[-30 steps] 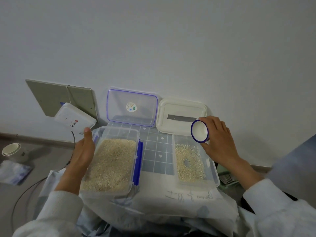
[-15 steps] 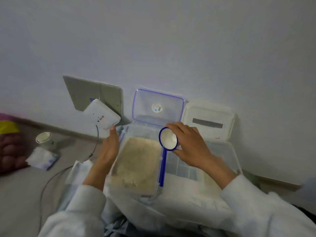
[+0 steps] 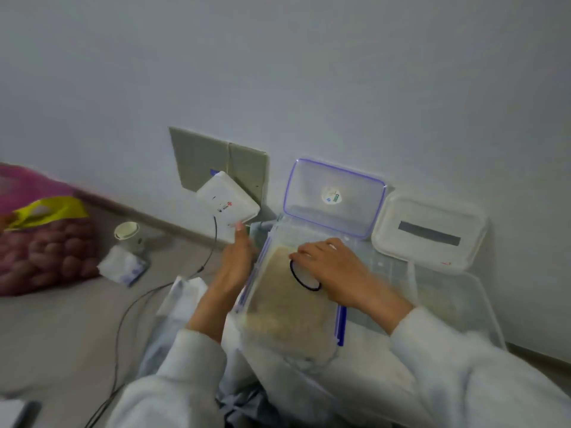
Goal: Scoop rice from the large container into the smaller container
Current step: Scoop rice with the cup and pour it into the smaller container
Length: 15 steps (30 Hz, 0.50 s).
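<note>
Light: dim, even, cool grey, no clear source
Shadows: faint, soft behind the lids [image 3: 335, 197] at 1 o'clock
Glare: none
Blur: motion smear on both hands, the rice box [image 3: 287, 307] and the red bag [image 3: 40, 242] at 9 o'clock
Distortion: wide-angle bending toward the edges, floor line tilted

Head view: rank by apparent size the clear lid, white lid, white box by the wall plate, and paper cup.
1. Clear lid and white lid: look about alike, so no ranking between them.
2. White box.
3. Paper cup, though it sits farther off.
</note>
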Motion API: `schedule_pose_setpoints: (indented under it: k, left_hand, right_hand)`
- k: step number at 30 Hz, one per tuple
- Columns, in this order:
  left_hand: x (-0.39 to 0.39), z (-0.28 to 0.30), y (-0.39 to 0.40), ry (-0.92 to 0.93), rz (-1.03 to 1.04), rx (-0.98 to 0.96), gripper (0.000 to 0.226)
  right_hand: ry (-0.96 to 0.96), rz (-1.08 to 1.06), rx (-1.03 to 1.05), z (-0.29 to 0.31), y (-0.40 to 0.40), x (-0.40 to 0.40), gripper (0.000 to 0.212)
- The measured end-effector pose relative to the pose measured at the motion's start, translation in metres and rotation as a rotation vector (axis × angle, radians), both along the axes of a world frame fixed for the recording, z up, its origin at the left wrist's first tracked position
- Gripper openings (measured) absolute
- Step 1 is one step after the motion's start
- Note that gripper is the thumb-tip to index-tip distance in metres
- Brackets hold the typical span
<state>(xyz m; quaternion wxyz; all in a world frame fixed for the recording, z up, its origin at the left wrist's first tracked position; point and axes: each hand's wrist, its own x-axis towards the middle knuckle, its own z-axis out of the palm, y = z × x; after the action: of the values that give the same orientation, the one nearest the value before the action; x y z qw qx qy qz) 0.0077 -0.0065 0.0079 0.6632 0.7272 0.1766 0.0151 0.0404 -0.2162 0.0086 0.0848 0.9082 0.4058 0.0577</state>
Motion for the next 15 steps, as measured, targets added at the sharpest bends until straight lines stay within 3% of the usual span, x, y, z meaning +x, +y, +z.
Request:
schedule_pose_setpoints:
  k: [9,15]
  left_hand:
    - [0.000,-0.003,0.005,0.021,-0.059,-0.106,0.067]
    - [0.002,-0.003,0.004,0.029,-0.054,-0.126,0.077]
  right_hand:
    - [0.027,0.065,-0.069,-0.015,0.019,-0.004,0.070]
    - [0.120,0.049,-0.030,-0.020,0.028,-0.010,0.079]
